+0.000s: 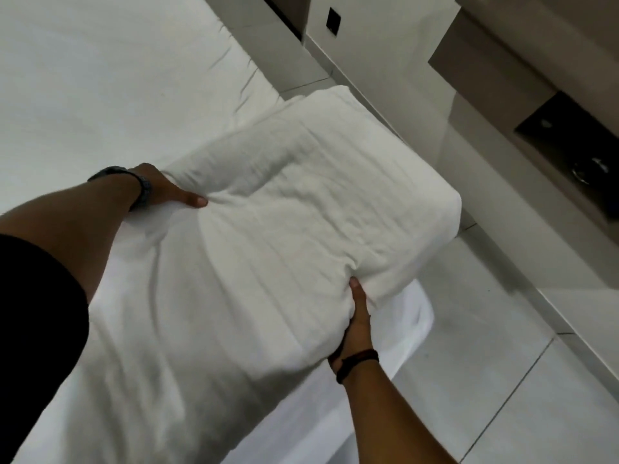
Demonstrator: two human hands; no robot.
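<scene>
Gripping a folded white duvet (301,209) over the bed (100,78), left hand (167,190) and right hand (356,319) close fingers on its edges.

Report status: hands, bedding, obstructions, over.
Left hand, right hand both grip thick white folded quilted duvet. Duvet over white-sheeted bed corner. No obstruction seen.

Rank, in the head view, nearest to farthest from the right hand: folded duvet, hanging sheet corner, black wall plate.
1. Folded duvet: gripped by the right hand.
2. Hanging sheet corner: just right of the hand, at the bed's edge.
3. Black wall plate: far off, top of view.
</scene>
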